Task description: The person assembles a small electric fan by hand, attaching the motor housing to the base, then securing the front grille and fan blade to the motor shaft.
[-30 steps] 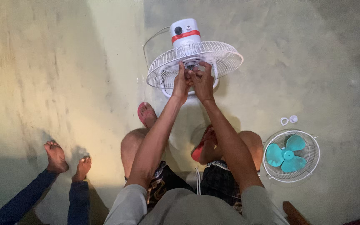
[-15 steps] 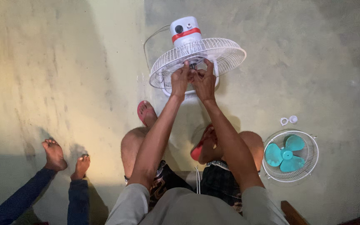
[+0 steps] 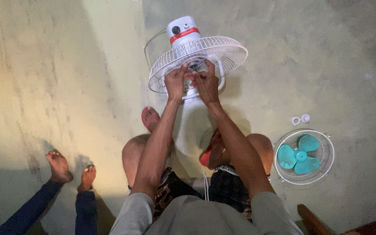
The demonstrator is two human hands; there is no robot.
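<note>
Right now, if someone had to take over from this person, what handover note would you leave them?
Left hand: at the hub of the white wire fan guard, fingers pinched there; what they hold is too small to tell.
Right hand: same spot, beside the left.
Things: guard sits on the white fan motor housing with a red band, on the concrete floor. The teal plastic fan blade lies in the other round wire guard to the right, two small white caps above it.
Done: blade and front guard off.
Left: work at the hub unfinished.
</note>
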